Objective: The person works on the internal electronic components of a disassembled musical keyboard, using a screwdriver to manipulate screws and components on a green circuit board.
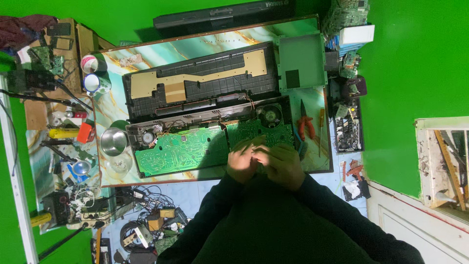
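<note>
Both hands, left (241, 164) and right (283, 164), meet over the green board (183, 149), red pliers (305, 124) at two o'clock within reach; finger grip unclear.

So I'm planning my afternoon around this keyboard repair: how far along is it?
Case is open: the back cover lies apart, green boards exposed. Both hands, left and right, meet over the right board's near edge. Pliers and screwdriver lie unused; reassembly remains.

Marble-patterned table (210, 45) under opened keyboard casing (205, 78)
</note>
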